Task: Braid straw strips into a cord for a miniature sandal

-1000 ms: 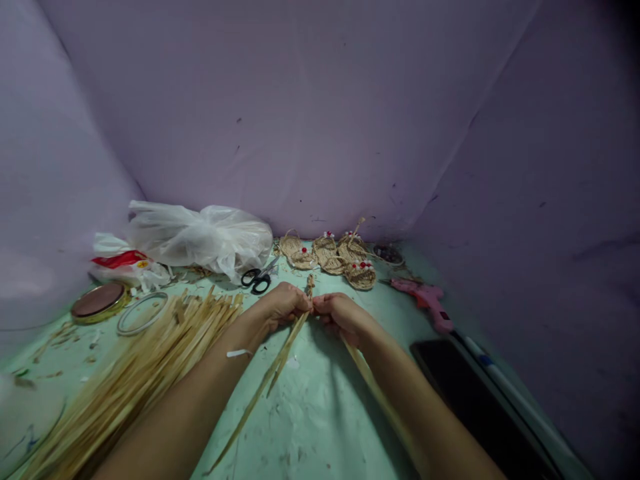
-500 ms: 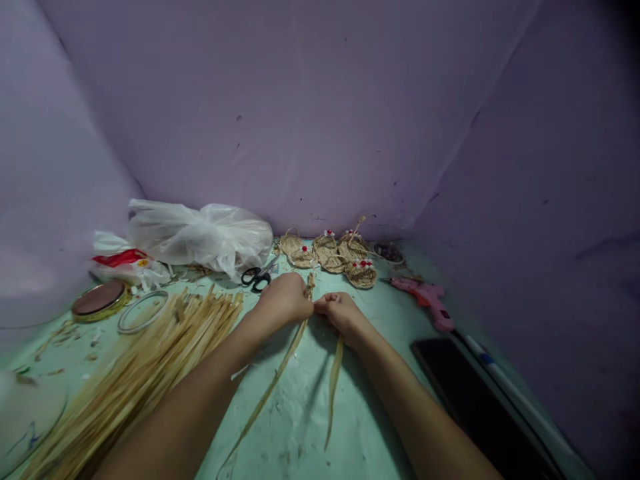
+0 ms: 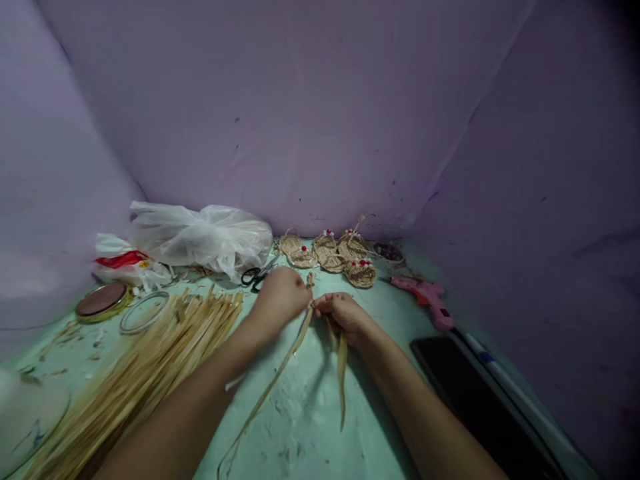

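A purple wall (image 3: 320,113) rises behind and on both sides of a pale green table (image 3: 300,417). On the left of the table, a large bundle of straw strips (image 3: 145,373) stretches from the near edge toward the far side. Beyond it, against the far wall, rests a puffy white plastic bag (image 3: 205,233). A black phone (image 3: 475,393) lies flat at the near right.

The person's left hand (image 3: 283,293) and right hand (image 3: 345,317) work close together in the middle. The left fingers curl in on a short straw braid (image 3: 311,283), their tips mostly hidden by the back of the hand; the right thumb and fingers are pinched together at its lower end. The braid points toward the far side, between the hands. One loose strip (image 3: 287,360) trails from it toward the near edge, while another strip (image 3: 342,380) hangs below the right palm.

Four small woven slippers (image 3: 325,255) sit at the far middle, with a pink glue gun (image 3: 427,297) to their right. A round lid (image 3: 103,300) lies at the left, beside a pale ring (image 3: 131,332). Black-handled scissors (image 3: 257,275) lie just beyond the left hand. Smallest are the red and white beads (image 3: 363,263) on the slippers.
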The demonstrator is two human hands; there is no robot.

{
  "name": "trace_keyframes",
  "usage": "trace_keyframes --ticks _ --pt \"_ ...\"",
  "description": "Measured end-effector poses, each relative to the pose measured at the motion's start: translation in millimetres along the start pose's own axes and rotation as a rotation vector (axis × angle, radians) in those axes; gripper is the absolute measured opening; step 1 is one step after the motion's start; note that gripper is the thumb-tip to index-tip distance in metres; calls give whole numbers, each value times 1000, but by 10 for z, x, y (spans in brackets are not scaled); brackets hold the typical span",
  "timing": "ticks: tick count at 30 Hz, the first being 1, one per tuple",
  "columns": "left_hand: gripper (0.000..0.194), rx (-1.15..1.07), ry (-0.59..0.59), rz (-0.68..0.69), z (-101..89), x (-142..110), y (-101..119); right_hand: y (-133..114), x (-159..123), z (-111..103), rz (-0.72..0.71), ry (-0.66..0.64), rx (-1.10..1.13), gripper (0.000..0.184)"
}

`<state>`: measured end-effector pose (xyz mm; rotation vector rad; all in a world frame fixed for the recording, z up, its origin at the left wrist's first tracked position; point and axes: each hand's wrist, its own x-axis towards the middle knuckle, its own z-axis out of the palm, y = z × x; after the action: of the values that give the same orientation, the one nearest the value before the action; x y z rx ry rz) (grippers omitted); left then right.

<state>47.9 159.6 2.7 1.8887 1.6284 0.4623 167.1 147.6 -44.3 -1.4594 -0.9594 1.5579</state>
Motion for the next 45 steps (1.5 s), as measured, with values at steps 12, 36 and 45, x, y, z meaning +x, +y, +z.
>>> trace_keyframes --ticks 12,36,45 --pt "11 -573 -459 -307 159 144 -143 -3 23 -32 -52 -122 -36 6" --pt "10 -587 -318 -300 125 128 -134 -308 -616 332 -305 196 -1361 19" --pt "8 -598 -463 -190 95 177 -242 -279 -198 -82 -173 221 -704 14"
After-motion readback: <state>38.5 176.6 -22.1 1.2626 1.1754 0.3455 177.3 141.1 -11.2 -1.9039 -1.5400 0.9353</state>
